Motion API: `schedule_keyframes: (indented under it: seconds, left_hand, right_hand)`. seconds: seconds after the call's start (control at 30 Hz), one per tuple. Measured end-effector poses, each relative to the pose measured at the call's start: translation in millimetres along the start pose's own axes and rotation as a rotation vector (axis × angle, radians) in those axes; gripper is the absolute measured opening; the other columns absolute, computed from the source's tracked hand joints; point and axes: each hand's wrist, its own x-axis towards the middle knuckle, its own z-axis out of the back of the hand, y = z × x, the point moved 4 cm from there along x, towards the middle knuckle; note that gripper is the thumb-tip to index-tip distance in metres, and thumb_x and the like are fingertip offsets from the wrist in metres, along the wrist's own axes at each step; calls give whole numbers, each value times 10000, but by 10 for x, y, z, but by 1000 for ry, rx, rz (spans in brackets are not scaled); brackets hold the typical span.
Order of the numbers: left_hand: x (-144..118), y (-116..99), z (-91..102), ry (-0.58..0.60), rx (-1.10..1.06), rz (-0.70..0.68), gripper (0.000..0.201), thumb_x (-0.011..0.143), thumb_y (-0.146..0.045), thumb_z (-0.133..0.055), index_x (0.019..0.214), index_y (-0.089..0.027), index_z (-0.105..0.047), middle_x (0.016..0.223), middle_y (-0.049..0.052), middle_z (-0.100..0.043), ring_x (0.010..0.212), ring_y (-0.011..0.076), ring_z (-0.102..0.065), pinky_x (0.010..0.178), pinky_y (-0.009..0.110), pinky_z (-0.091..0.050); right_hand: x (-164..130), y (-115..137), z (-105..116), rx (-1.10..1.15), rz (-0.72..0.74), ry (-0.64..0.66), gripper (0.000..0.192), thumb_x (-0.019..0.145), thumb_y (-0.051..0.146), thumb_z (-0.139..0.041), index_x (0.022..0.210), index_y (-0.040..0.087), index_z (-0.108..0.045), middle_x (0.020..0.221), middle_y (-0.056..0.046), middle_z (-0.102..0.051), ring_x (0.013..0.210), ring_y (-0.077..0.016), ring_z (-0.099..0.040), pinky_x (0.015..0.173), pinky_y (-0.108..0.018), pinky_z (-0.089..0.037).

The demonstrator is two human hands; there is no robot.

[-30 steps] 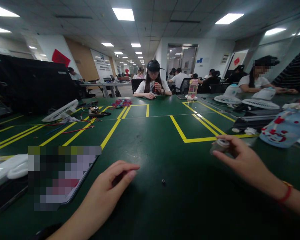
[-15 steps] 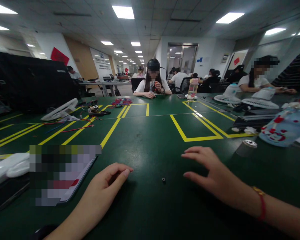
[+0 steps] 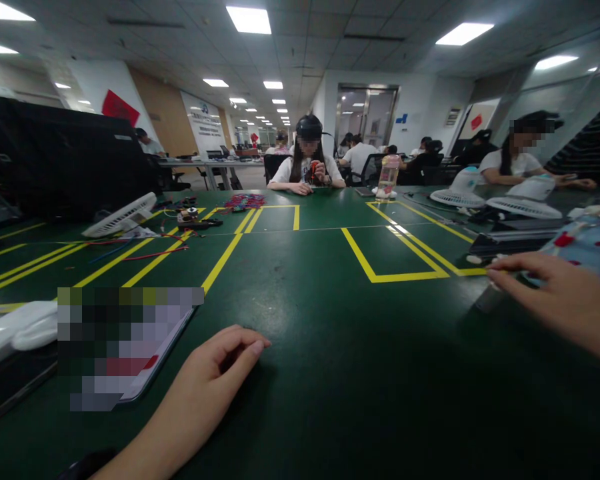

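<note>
Grey and seemingly metal, the cylinder [image 3: 487, 300] is standing placed on the green table [image 3: 330, 373], long axis apparently upright, finger-covered end up, any remaining step not showing, while we are holding our right hand [image 3: 555, 293] at its top, pinch impossible to tell, and our left hand [image 3: 217, 367] thumb-to-forefinger, nothing visible between.

The left hand [image 3: 227, 363] is bare and slim-fingered, its forearm [image 3: 165, 433] uncovered, tapering to the wrist [image 3: 200, 395]; the right hand [image 3: 555, 293] is bare.
</note>
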Motion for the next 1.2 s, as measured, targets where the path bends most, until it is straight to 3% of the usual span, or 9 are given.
schedule_keyframes:
  seconds: [0.1, 0.2, 0.37, 0.6, 0.77, 0.93, 1.1, 1.2]
  left_hand:
    - [-13, -20, -4, -4, 3, -9, 207, 874, -394, -534, 881, -260, -691, 842, -2, -691, 807, 211, -638, 731, 285, -469]
    - [-21, -15, -6, 1, 22, -18, 211, 876, -394, -530, 895, -261, -693, 867, 3, -695, 836, 214, -640, 748, 284, -471]
    - [-24, 8, -10, 21, 37, -17, 216, 882, -396, -520, 899, -263, -689, 898, 3, -686, 872, 209, -634, 761, 279, -464]
    - [-35, -13, -10, 18, 24, -19, 218, 878, -391, -521, 906, -258, -692, 878, 7, -680, 833, 206, -631, 745, 279, -465]
    - [-38, -24, -2, 11, 17, -20, 218, 870, -386, -530, 887, -261, -708, 869, 7, -689, 815, 206, -632, 726, 267, -470]
    - [-39, -18, 0, 10, 14, -31, 213, 865, -388, -538, 897, -267, -710, 859, 7, -690, 776, 201, -631, 709, 270, -476]
    - [-39, -29, 2, 16, 20, -43, 200, 868, -375, -539, 877, -268, -708, 874, 5, -690, 832, 206, -636, 748, 272, -469]
    - [-31, -32, -5, 19, 20, -39, 200, 871, -373, -536, 872, -269, -707, 868, 0, -689, 831, 203, -638, 744, 271, -468]
  right_hand:
    - [64, -407, -27, -54, -156, 143, 412, 775, 532, -514, 953, 199, -679, 957, -100, -655, 745, -192, -580, 666, -329, -404]
    - [78, -532, -77, -9, -213, 205, 458, 745, 582, -534, 984, 221, -683, 987, -94, -658, 744, -188, -590, 666, -322, -403]
    - [70, -538, -70, -1, -283, 192, 485, 746, 609, -520, 1029, 244, -670, 1062, -72, -645, 770, -189, -588, 692, -331, -405]
    - [65, -562, -51, 67, -262, 183, 479, 736, 591, -546, 970, 206, -708, 1006, -123, -659, 747, -188, -598, 675, -338, -413]
    - [93, -650, -99, 130, -238, 215, 407, 722, 502, -605, 1066, 299, -684, 1155, -62, -625, 937, -222, -605, 780, -351, -421]
    - [55, -633, -46, 44, -298, 143, 531, 717, 624, -549, 1015, 215, -711, 1092, -147, -638, 787, -238, -615, 707, -387, -427]
    - [12, -582, -29, 178, -256, 209, 435, 742, 545, -577, 1065, 276, -687, 1196, -84, -603, 1028, -243, -585, 814, -365, -423]
    - [-23, -528, -81, 210, -278, 265, 492, 718, 568, -597, 1102, 266, -654, 1175, -79, -611, 981, -226, -607, 781, -340, -446]
